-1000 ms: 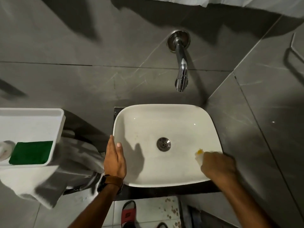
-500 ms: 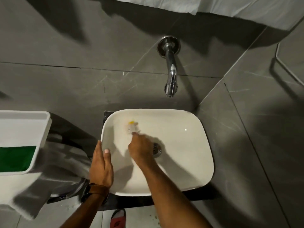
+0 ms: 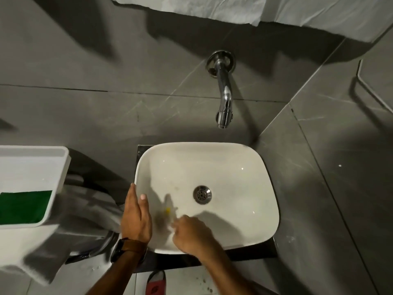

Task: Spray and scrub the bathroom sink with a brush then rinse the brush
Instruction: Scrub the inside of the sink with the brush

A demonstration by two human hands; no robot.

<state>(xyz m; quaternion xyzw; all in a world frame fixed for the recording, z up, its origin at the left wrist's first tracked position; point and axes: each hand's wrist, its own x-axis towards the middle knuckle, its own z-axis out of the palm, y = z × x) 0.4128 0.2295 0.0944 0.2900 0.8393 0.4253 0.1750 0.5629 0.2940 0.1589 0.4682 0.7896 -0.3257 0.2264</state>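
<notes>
Scrubbing under way at a white bathroom sink (image 3: 244, 209): the right hand (image 3: 191, 237) is clenched around a small brush (image 3: 169, 211), blurred with motion, whose yellow-tipped head points up and left from the knuckles, toward the near-left wall of the basin. The left hand (image 3: 136, 218) lies flat, gripping nothing, on the rim just left of the brush. The drain (image 3: 202, 194) sits up and right of the bristles; the tap (image 3: 224, 103) runs dry.

head view: white basin (image 3: 244, 231) scrubbed at its near-left inner wall.
right hand (image 3: 192, 235) grips a blurred brush (image 3: 169, 211) with a yellow spot, bristles on the basin. left hand (image 3: 136, 216) lies flat on the left rim, thumb inside. chrome wall tap (image 3: 224, 96) above the drain (image 3: 202, 194). a white tray (image 3: 61, 167) at left holds a green pad (image 3: 23, 207).
</notes>
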